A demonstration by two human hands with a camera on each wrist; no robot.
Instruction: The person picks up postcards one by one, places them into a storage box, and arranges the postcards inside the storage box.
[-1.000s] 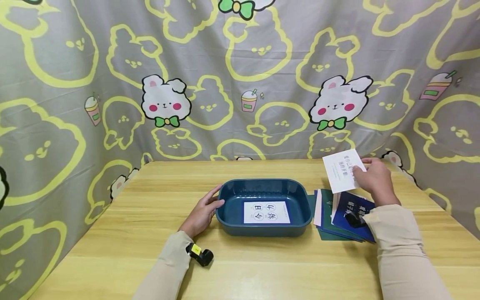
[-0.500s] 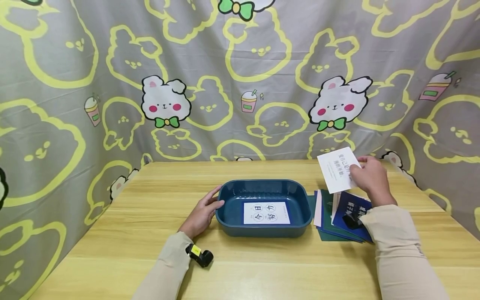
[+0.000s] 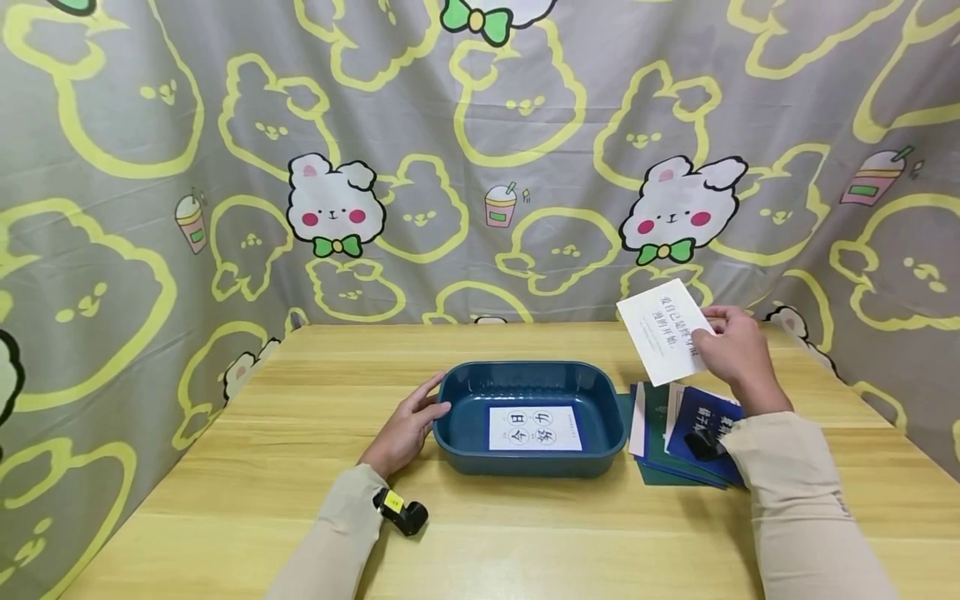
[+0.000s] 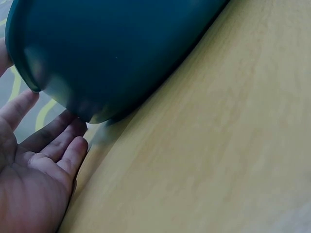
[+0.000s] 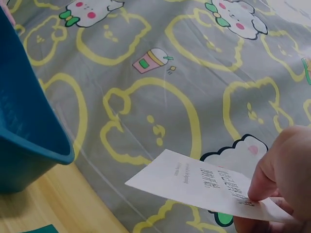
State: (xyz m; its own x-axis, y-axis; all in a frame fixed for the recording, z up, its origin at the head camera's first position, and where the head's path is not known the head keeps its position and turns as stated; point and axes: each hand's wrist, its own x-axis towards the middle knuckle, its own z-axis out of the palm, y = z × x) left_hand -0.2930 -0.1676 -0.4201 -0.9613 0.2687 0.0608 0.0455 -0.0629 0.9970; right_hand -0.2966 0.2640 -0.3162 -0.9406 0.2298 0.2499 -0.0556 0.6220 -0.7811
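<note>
My right hand (image 3: 738,354) pinches a white card (image 3: 663,333) by its right edge, thumb on the printed face. Dark lettering shows on the card (image 5: 194,187), which is tilted above the table in the right wrist view. My left hand (image 3: 405,425) rests against the left end of a dark teal basin (image 3: 528,464), its fingertips at the rim and outer wall. Loosely extended fingers (image 4: 73,153) meet the basin's end in the left wrist view. Inside the basin lies a white card with blue edges and circled characters (image 3: 534,429).
Right of the basin, a fanned pile of cards in green, pink and blue lies on the wooden table (image 3: 525,533). A dark blue card (image 3: 701,425) is on top, partly covered by the right wrist camera. A patterned curtain (image 3: 420,100) hangs behind the table.
My right hand has moved slightly left and up with the white card, drawing it nearer the basin. The left hand keeps its place at the basin's end.
</note>
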